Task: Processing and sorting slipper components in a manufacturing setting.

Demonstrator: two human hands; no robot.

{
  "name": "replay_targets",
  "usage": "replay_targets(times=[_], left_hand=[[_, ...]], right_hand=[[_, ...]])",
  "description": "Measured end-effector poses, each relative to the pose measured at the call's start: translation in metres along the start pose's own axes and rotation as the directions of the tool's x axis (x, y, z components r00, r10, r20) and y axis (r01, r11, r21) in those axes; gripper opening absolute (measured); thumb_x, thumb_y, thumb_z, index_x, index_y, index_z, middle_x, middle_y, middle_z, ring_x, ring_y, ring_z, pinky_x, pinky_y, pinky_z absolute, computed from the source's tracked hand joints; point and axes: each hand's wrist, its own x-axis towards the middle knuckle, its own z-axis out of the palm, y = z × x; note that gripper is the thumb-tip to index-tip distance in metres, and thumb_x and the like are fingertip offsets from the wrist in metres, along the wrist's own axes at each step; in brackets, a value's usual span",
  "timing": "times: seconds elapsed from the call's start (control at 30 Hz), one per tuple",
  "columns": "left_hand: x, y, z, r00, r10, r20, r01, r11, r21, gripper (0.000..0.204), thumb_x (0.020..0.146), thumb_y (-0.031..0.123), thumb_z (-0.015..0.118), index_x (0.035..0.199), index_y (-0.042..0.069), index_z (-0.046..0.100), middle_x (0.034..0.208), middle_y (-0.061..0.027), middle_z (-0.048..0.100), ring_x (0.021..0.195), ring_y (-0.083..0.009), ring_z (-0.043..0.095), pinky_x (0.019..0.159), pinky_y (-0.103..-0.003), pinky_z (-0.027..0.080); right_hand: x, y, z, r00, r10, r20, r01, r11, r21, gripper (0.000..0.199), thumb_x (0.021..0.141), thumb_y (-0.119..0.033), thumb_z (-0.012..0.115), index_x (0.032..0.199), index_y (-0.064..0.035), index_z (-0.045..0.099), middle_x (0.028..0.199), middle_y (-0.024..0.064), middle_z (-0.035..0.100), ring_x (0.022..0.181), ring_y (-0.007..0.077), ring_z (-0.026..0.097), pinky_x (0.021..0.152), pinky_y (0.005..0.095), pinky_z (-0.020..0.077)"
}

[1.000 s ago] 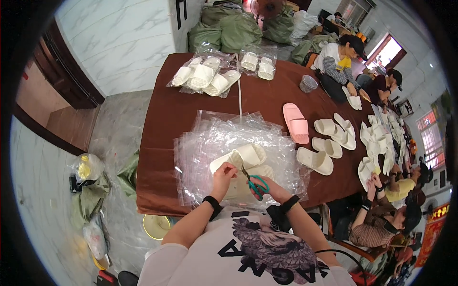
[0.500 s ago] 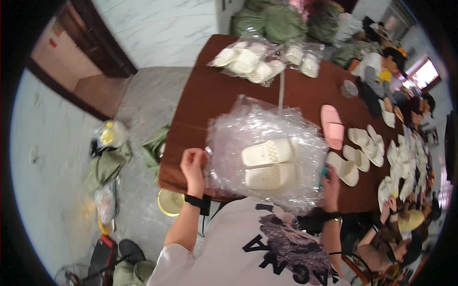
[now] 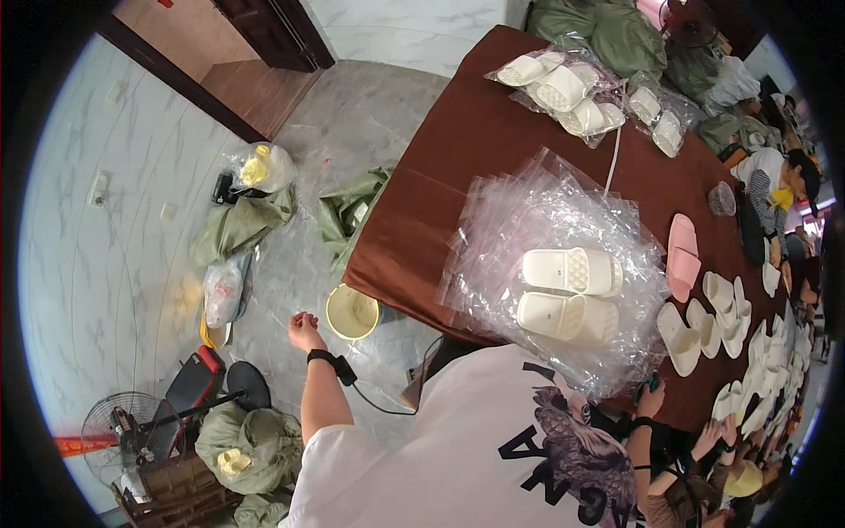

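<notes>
My left hand [image 3: 304, 333] is off the table beside the yellow bucket [image 3: 353, 312], fingers curled together; anything small inside them is hidden. At the table's near edge, my right hand [image 3: 651, 400] is closed around a small teal tool [image 3: 649, 384], its kind too covered to tell. Between my hands, two cream slippers lie side by side, one the far slipper [image 3: 572, 271] and one the near slipper [image 3: 568, 319]. They rest on a spread stack of clear plastic bags [image 3: 493, 251], apart from both hands.
Bagged cream slippers [image 3: 563, 88] lie at the far end of the brown-covered table [image 3: 414, 211]. A pink pair [image 3: 682, 255] and several cream slippers [image 3: 679, 339] are to the right, with other people beyond. Green sacks [image 3: 246, 229] and a fan [image 3: 123, 431] are at left.
My left hand has moved from the bags at the table's left side out to beside the bucket. The view has shifted left. My right hand still grips the teal tool.
</notes>
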Motion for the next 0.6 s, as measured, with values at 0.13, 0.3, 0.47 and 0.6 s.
replay_targets(times=[0.13, 0.3, 0.47, 0.6], left_hand=[[0.000, -0.009, 0.001, 0.988, -0.155, 0.010, 0.153, 0.980, 0.124, 0.023, 0.089, 0.002, 0.056, 0.111, 0.000, 0.062, 0.091, -0.0122, 0.066, 0.063, -0.0194, 0.066, 0.048, -0.026, 0.049], [-0.044, 0.076, 0.070, 0.881, 0.447, 0.158, -0.472, 0.800, 0.370, 0.016, 0.094, 0.009, 0.057, 0.107, 0.003, 0.063, 0.097, -0.0096, 0.060, 0.079, -0.0175, 0.059, 0.068, -0.033, 0.048], [-0.230, 0.208, 0.196, 0.254, 0.700, 0.668, -0.767, 0.566, -0.302, 0.019, 0.082, -0.002, 0.063, 0.100, 0.003, 0.064, 0.097, -0.0121, 0.062, 0.090, -0.0280, 0.060, 0.080, -0.036, 0.048], [-0.310, 0.176, 0.263, -0.321, 0.452, 0.832, -0.729, 0.443, -0.522, 0.029, 0.075, 0.011, 0.071, 0.102, 0.004, 0.062, 0.104, -0.0156, 0.061, 0.101, -0.0356, 0.057, 0.085, -0.042, 0.048]], right_hand=[[-0.001, -0.059, -0.039, 0.986, 0.023, 0.168, 0.004, 0.988, -0.156, 0.043, 0.092, -0.024, 0.056, 0.132, -0.0092, 0.050, 0.114, 0.0211, 0.062, 0.105, 0.0401, 0.058, 0.089, 0.0482, 0.0447], [0.005, -0.141, -0.092, 0.975, -0.165, -0.152, 0.160, 0.986, -0.041, 0.030, 0.093, -0.020, 0.051, 0.118, -0.0046, 0.059, 0.111, 0.0151, 0.064, 0.104, 0.0362, 0.058, 0.089, 0.0447, 0.0462], [-0.021, -0.271, -0.124, 0.781, -0.586, 0.216, 0.580, 0.809, 0.099, 0.032, 0.087, -0.011, 0.051, 0.117, -0.0123, 0.061, 0.123, 0.0126, 0.058, 0.101, 0.0321, 0.061, 0.085, 0.0406, 0.0505], [-0.034, -0.288, -0.086, 0.426, -0.894, 0.138, 0.884, 0.444, 0.148, 0.029, 0.089, -0.013, 0.048, 0.115, -0.0132, 0.060, 0.129, 0.0129, 0.055, 0.097, 0.0310, 0.061, 0.079, 0.0407, 0.0505]])
